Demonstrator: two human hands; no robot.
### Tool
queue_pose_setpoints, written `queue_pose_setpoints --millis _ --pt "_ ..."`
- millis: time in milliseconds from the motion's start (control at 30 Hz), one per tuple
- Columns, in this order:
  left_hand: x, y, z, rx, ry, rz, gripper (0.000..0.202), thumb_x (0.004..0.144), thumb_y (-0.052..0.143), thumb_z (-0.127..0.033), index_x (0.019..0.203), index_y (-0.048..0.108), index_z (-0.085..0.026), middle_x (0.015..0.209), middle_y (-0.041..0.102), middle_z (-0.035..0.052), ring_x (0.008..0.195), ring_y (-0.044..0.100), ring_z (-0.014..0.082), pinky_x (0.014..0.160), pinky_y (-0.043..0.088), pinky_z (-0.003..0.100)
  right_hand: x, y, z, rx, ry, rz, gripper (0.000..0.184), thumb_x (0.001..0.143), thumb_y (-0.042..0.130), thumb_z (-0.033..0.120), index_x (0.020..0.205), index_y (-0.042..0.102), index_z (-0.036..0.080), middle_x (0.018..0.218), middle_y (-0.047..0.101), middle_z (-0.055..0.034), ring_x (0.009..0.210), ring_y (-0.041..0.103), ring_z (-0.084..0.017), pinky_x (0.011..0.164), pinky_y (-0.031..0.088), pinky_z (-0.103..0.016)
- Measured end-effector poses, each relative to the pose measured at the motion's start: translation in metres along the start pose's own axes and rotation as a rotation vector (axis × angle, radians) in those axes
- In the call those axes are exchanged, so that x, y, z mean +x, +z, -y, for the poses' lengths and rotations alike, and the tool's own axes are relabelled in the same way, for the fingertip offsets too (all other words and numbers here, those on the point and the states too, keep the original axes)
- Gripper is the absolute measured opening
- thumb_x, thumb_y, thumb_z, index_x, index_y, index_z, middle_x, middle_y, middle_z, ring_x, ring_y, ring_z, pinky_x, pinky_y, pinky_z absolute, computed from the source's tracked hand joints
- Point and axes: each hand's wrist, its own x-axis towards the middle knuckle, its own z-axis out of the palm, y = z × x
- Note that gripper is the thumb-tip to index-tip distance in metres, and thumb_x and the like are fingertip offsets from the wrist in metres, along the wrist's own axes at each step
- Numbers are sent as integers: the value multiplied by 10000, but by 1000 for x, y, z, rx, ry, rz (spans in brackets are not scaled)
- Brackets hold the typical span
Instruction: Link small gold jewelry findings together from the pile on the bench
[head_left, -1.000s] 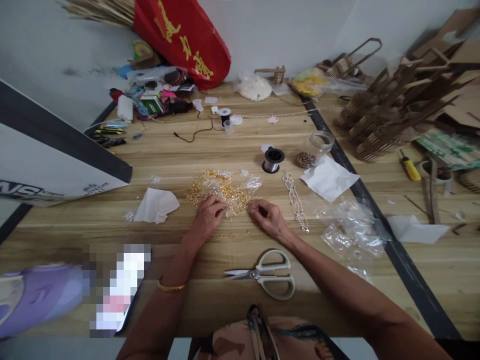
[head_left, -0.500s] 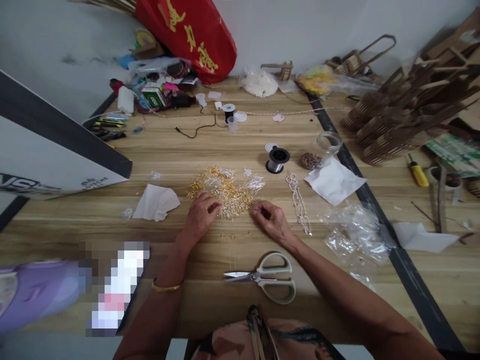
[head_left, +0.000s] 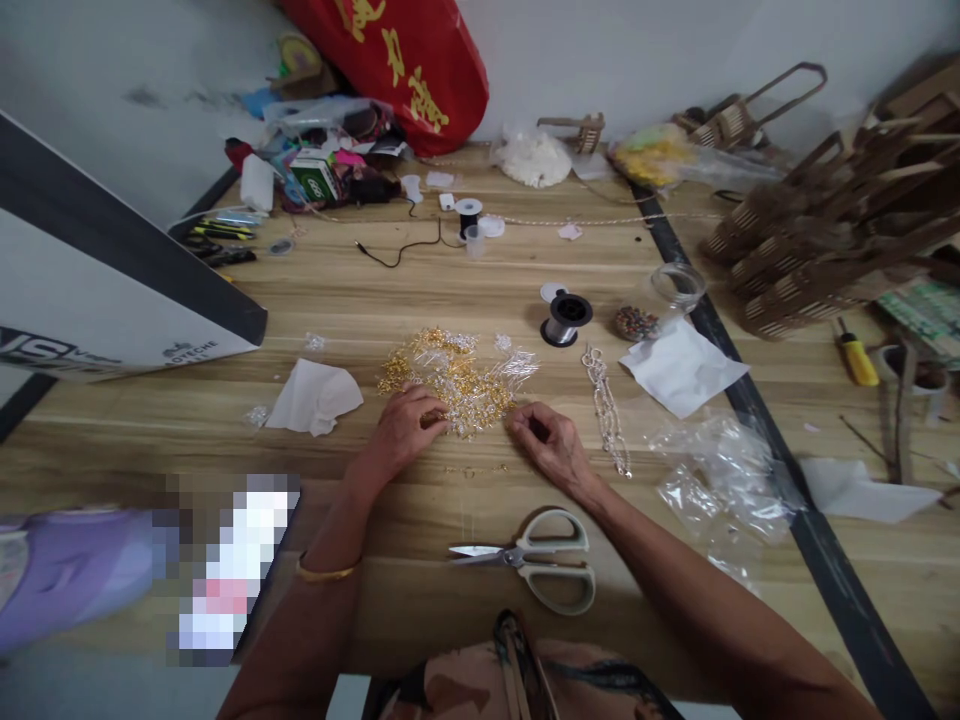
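A heap of small gold and silver jewellery findings [head_left: 457, 375] in clear bags lies mid-table on the wooden table [head_left: 450, 290]. My left hand [head_left: 405, 430] rests on the heap's near left edge, fingers curled into the gold pieces. My right hand [head_left: 551, 445] lies just right of the heap with fingertips pinched together; what they hold is too small to make out. A silver chain [head_left: 607, 410] lies to the right of that hand. White-handled scissors [head_left: 532, 558] lie shut between my forearms, near the front edge.
A thread spool [head_left: 566, 318], a bead pile [head_left: 636, 322] and a glass jar [head_left: 677, 285] sit beyond the chain. White paper [head_left: 682, 365], crumpled tissue [head_left: 315, 395] and clear bags [head_left: 712, 470] lie around. Wooden baskets [head_left: 810, 250] crowd the right; a white box [head_left: 105, 300] stands left.
The view has drifted slightly, shifting everything a little right. Both hands stay at the heap with only small finger movements.
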Motion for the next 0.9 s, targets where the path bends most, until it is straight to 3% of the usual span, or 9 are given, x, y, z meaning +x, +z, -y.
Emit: queue_pose_setpoints --millis 300,600,767,900 --pt "0 2 0 3 3 -13 114 835 561 -163 811 668 -195 813 652 36 846 549 188 840 436 367 0 0 4 -10 12 -1 188 834 522 329 759 584 168 652 540 -13 573 464 -127 535 364 -243" --pt "1 14 3 37 11 -79 70 832 594 -210 818 661 -201 827 653 28 824 567 175 937 397 397 0 1 2 -12 -3 -3 176 835 525 313 759 585 167 657 551 -18 571 465 -127 532 361 -245" --pt "3 19 1 60 19 -98 113 820 616 -233 914 667 -199 869 647 44 876 553 196 915 414 391 0 1 2 -15 -9 -4 170 831 531 310 757 586 168 659 557 -18 572 468 -127 533 359 -246" --pt "5 19 -2 68 14 -90 73 828 602 -217 857 668 -207 843 638 36 858 553 191 914 413 384 -1 0 3 -12 -6 -4 169 834 530 308 760 585 166 658 551 -16 564 461 -123 527 353 -243"
